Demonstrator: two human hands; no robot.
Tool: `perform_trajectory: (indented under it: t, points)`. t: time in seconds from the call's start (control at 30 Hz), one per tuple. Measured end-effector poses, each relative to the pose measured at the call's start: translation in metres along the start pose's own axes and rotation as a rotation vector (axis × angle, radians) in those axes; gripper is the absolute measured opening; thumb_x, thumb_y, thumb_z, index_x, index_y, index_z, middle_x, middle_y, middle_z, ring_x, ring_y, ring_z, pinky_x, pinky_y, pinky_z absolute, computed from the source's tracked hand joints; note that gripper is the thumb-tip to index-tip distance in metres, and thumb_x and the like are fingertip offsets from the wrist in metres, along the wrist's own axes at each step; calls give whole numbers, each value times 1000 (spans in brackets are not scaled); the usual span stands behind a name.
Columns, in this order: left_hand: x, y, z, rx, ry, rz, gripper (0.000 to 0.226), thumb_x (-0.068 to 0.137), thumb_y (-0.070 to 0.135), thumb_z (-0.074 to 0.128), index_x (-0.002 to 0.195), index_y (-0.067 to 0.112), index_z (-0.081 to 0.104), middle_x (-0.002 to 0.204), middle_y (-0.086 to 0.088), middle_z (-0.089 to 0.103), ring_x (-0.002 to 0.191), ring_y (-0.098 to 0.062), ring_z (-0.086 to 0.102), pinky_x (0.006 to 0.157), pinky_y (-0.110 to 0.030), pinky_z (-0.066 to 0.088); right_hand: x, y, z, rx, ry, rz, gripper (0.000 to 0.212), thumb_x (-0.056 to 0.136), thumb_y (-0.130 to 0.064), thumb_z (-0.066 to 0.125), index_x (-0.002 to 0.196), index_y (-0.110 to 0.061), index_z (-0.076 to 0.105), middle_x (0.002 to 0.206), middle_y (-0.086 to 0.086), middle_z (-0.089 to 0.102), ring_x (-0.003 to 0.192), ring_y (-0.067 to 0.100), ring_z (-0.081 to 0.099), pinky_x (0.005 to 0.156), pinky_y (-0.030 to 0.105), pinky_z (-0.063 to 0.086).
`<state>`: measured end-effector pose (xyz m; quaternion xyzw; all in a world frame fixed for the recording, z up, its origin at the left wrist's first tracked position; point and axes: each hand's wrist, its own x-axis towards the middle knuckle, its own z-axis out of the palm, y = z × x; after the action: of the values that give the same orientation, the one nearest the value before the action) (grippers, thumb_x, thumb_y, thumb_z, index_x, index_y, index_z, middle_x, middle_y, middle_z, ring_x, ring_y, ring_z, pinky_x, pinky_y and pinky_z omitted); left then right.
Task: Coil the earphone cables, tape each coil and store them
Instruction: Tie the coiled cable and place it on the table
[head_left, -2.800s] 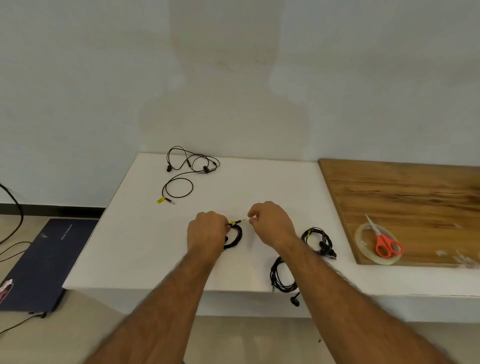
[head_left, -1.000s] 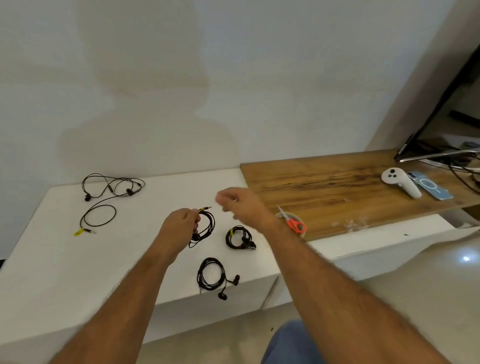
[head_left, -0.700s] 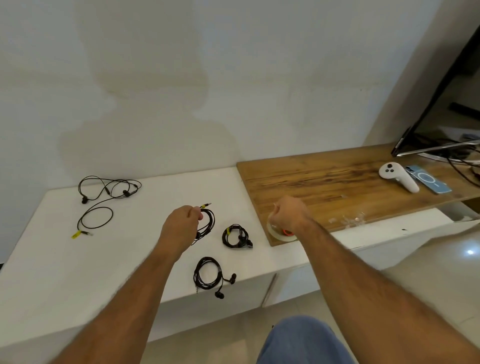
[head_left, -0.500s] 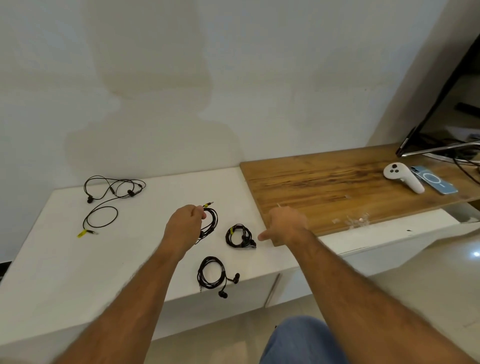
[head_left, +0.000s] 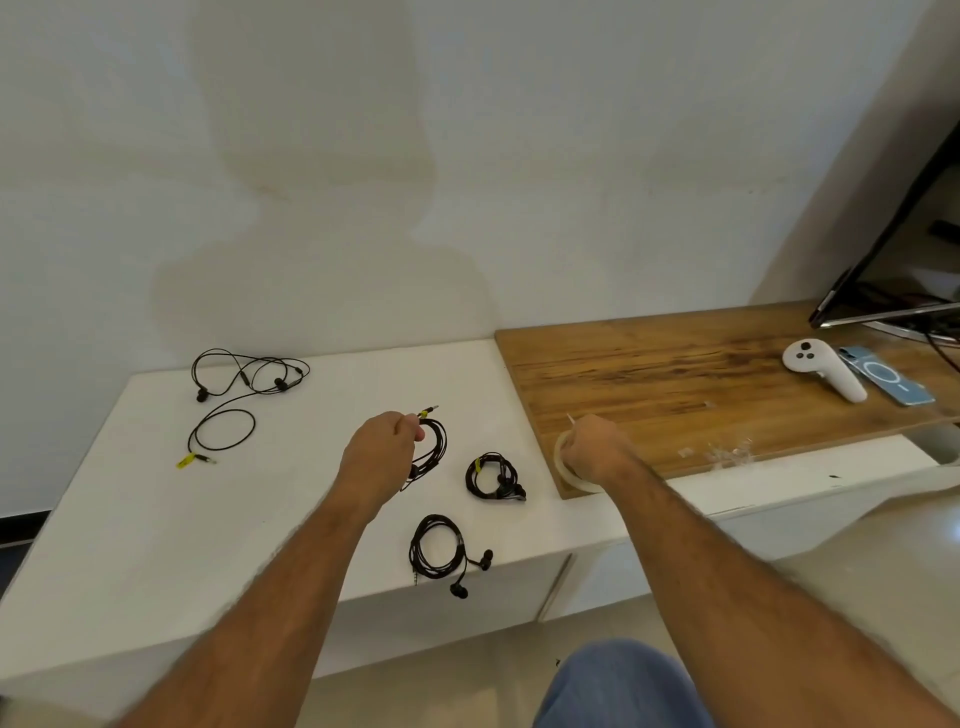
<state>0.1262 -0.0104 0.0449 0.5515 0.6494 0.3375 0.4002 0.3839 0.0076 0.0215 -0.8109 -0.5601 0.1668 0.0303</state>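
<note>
Head view: the left hand (head_left: 379, 457) pinches a fresh coil (head_left: 431, 447) above the white surface (head_left: 156, 519). The right hand (head_left: 597, 447), which left the coil seconds ago, now curls its grip on the tape roll (head_left: 563, 462), so taping likely follows.

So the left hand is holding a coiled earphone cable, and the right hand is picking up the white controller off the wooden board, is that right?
Not quite. The head view shows the right hand gripping the tape roll at the near corner of the wooden board; the white controller lies untouched farther right. The left hand does hold a coiled earphone cable.
</note>
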Motion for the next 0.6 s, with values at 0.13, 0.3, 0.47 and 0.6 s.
perform_trajectory:
  t: [0.13, 0.3, 0.47, 0.6]
  points:
    - [-4, 5, -4, 2, -31, 26, 33, 102, 29, 37, 79, 19, 59, 76, -4, 55, 72, -20, 52, 69, -34, 44, -5, -7, -14, 148, 100, -35, 19, 92, -13, 56, 82, -7, 71, 81, 5, 72, 66, 16, 64, 53, 25, 52]
    - [-15, 15, -18, 32, -126, 66, 32, 102, 30, 38, 83, 16, 60, 79, -3, 54, 72, -17, 49, 68, -31, 42, -34, -64, -51, 689, -5, -353, 14, 88, -11, 68, 75, -13, 66, 70, -2, 67, 57, 8, 63, 48, 19, 45]
    - [-32, 32, -37, 173, -210, 140, 31, 102, 29, 38, 83, 17, 59, 76, 0, 53, 67, -16, 50, 62, -28, 42, -69, -122, -78, 511, 1, -684, 7, 88, -17, 67, 82, -15, 69, 76, -5, 69, 68, 10, 67, 59, 23, 51]
    - [-46, 43, -56, 309, -218, 207, 30, 103, 31, 36, 84, 21, 58, 77, 2, 54, 63, -15, 51, 61, -30, 45, -91, -146, -86, 144, -55, -811, 11, 90, -18, 62, 87, -15, 73, 74, -12, 62, 68, 6, 57, 57, 16, 40]
